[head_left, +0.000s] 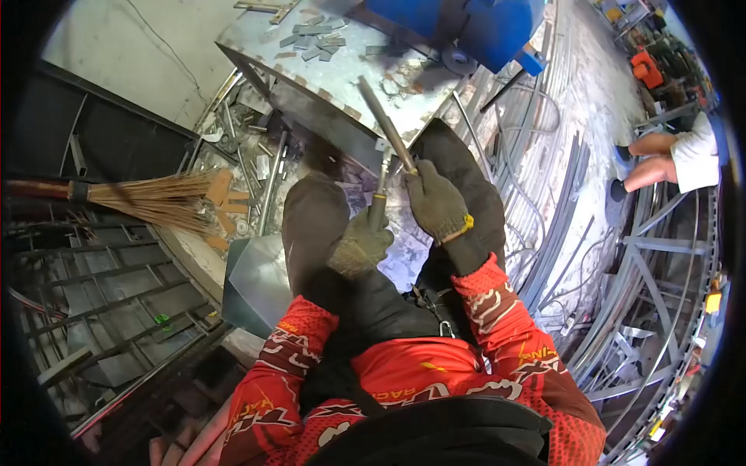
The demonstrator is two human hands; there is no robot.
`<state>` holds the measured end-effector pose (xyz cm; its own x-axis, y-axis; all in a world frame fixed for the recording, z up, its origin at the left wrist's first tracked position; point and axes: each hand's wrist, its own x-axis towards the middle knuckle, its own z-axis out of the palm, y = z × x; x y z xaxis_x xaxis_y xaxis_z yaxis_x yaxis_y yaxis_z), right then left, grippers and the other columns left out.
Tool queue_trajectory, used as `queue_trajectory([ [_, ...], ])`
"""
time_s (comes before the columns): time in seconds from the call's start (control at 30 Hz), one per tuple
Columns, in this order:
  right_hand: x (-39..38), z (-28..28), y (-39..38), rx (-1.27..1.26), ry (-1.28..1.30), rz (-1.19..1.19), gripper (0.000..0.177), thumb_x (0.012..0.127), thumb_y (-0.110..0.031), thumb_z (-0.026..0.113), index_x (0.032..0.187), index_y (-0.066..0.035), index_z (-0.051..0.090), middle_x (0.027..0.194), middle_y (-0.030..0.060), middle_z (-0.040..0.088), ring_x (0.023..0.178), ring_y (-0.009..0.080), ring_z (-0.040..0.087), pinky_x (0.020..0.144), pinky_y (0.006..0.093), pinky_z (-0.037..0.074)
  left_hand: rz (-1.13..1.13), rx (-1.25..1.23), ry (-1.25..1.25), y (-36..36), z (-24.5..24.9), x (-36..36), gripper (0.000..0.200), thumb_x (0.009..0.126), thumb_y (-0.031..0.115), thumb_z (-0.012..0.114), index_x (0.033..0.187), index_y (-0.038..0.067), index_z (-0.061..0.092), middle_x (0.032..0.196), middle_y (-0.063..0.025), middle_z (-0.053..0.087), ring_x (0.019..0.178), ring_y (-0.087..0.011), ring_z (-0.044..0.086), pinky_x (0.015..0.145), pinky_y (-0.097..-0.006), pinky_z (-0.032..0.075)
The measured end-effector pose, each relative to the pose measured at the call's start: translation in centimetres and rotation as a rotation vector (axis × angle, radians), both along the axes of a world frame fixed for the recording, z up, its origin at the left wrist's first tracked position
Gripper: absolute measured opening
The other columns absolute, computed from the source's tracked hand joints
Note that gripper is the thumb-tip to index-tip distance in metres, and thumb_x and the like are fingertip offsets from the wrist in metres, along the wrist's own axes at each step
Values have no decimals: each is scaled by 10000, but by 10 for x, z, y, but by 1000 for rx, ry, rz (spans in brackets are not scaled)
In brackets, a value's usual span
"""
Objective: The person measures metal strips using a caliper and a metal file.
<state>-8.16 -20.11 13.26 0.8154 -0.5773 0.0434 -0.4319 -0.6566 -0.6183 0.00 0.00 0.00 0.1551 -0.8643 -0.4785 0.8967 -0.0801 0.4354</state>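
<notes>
My left hand, in a dark knitted glove, is closed around a hand tool with a grey grip, a yellow band and a slim metal shaft. At the shaft's upper end is a small pale metal piece, close to the table's near edge. My gloved right hand grips the lower end of a long metal bar. The bar slants up and left over the metal-topped table. Both hands are above my lap, between my knees. Several small flat metal pieces lie on the table.
A blue machine stands on the table's far side, with a round disc beside it. A straw broom and metal racks are at left. Long metal rods cover the floor at right, near another person's legs.
</notes>
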Motion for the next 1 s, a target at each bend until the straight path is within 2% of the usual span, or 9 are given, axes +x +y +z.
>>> queue_trajectory([
  [0.07, -20, 6, 2, 126, 88, -89, 265, 1051, -338, 561, 1144, -90, 546, 837, 291, 696, 767, 518, 676, 681, 632, 514, -63, 215, -936, -9, -9, -7, 348, 862, 195, 743, 1146, 124, 555, 844, -80, 633, 645, -249, 651, 559, -411, 519],
  [0.2, -91, 12, 16, 159, 134, -126, 249, 1058, -309, 552, 1164, -83, 557, 833, 292, 683, 787, 523, 672, 678, 620, 502, -230, 392, -1118, -26, 54, -16, 276, 928, 80, 717, 1160, 91, 567, 885, -14, 567, 675, -160, 597, 518, -319, 503],
  [0.27, -108, 10, 20, 198, 35, -121, 250, 1067, -292, 543, 1196, -80, 571, 850, 294, 676, 817, 521, 673, 680, 607, 490, -152, 182, -581, -27, 57, -14, 251, 921, 61, 686, 1137, 88, 560, 855, -13, 558, 644, -134, 573, 514, -300, 486],
  [0.4, -102, 9, 19, 292, -35, -207, 269, 1070, -275, 547, 1246, -73, 577, 874, 295, 677, 836, 515, 674, 684, 591, 488, -119, 256, -703, -33, 55, -9, 270, 904, 73, 707, 1131, 85, 561, 824, -7, 553, 622, -124, 562, 507, -298, 477],
  [0.47, -94, 12, 16, 284, -131, -197, 278, 1066, -269, 562, 1261, -72, 584, 880, 299, 672, 828, 509, 669, 679, 584, 485, -169, 273, -1463, -33, 64, -10, 291, 888, 77, 726, 1128, 86, 562, 810, 0, 550, 604, -123, 552, 504, -289, 471],
  [0.57, -87, 3, 20, 261, -138, -200, 286, 1061, -263, 571, 1273, -71, 578, 873, 289, 672, 815, 499, 668, 676, 582, 491, -120, 413, -1038, -18, 26, -21, 283, 883, 87, 735, 1112, 83, 569, 815, -4, 558, 605, -125, 556, 507, -288, 470],
  [0.67, -89, -37, 31, -5, -119, -172, 276, 1051, -258, 583, 1260, -78, 580, 865, 274, 681, 792, 490, 674, 679, 591, 495, -74, 369, -953, -12, 29, -21, 289, 876, 92, 739, 1109, 78, 568, 816, -9, 564, 602, -129, 560, 508, -291, 472],
  [0.87, -30, 0, 0, 241, -4, -84, 288, 1051, -278, 584, 1234, -56, 586, 890, 271, 689, 835, 489, 675, 702, 600, 481, -73, 302, -632, -18, 72, -13, 282, 885, 58, 708, 1128, 72, 567, 805, -16, 567, 598, -154, 572, 500, -307, 473],
  [1.0, 5, -22, -9, 87, -119, -14, 278, 1054, -273, 559, 1211, -43, 567, 881, 281, 664, 846, 504, 658, 706, 597, 469, 62, 339, -409, -21, 72, -6, 255, 893, 48, 700, 1110, 81, 571, 780, -13, 557, 596, -167, 575, 493, -316, 467],
])
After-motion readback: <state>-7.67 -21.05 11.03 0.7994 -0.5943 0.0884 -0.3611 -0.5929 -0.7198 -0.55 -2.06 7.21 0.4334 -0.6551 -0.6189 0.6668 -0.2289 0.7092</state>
